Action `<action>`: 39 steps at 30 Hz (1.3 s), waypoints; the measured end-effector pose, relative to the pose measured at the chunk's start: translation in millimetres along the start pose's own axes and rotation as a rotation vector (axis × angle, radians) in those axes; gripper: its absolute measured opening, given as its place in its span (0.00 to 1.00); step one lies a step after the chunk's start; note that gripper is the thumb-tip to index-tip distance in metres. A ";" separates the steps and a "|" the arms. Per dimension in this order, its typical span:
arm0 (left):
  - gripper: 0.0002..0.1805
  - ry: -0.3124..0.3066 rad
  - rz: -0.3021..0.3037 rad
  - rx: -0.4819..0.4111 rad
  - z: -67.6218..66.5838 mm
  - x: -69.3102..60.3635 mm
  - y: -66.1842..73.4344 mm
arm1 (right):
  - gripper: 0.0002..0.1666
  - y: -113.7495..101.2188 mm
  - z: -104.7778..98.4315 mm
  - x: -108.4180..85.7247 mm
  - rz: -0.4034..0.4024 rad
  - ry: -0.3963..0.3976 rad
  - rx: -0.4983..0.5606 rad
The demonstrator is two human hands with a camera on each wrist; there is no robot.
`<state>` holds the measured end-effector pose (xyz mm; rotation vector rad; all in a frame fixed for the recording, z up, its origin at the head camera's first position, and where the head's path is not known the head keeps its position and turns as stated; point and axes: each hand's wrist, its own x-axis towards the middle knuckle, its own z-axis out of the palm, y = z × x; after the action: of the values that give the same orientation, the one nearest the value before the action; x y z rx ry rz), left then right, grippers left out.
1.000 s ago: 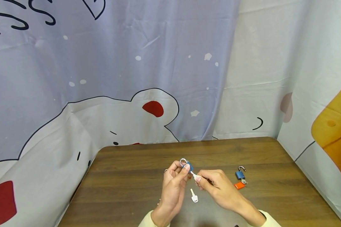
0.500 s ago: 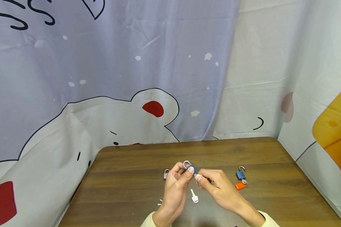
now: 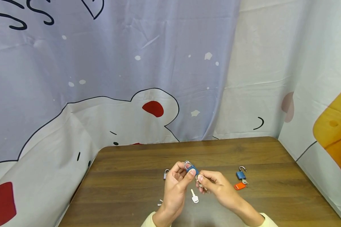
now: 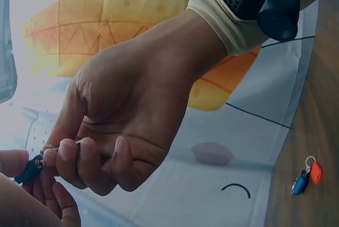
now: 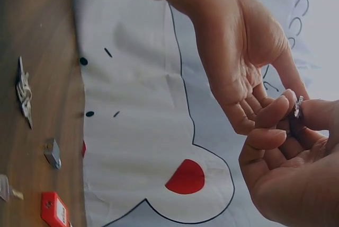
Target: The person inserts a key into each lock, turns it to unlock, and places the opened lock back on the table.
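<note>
Over the middle of the table, my left hand (image 3: 174,190) grips a small blue padlock (image 3: 193,170) between thumb and fingers, its silver shackle pointing up and away. My right hand (image 3: 223,190) meets it from the right and pinches a metal key (image 3: 199,181) at the bottom of the padlock. Most of that key hides behind the fingers, so how deep it sits cannot be told. In the left wrist view the padlock (image 4: 30,170) shows its keyhole end turned toward the right fingertips. A loose pale key (image 3: 194,196) lies on the table below the hands.
At the right lies another blue padlock (image 3: 240,175), shackle open, beside an orange tag (image 3: 240,186). A small silver padlock (image 3: 165,174) stands left of the hands. Several keys (image 5: 24,94) and a red-orange tag (image 5: 55,209) show in the right wrist view. Curtains surround the wooden table (image 3: 125,170).
The left hand has brought the blue padlock slightly right and down onto the key in the right hand. The right fingers have turned a little, and less of the key shows.
</note>
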<state>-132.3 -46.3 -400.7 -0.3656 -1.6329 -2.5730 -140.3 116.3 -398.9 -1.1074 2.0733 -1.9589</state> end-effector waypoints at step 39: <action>0.14 -0.044 0.007 0.161 -9.5 0.2 -1.2 | 0.12 -12.1 -19.3 -4.4 -0.162 0.285 -0.765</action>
<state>-134.2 -54.3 -405.5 -0.4170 -1.8348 -2.4229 -141.8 135.8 -386.4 -1.1613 3.1183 -1.4456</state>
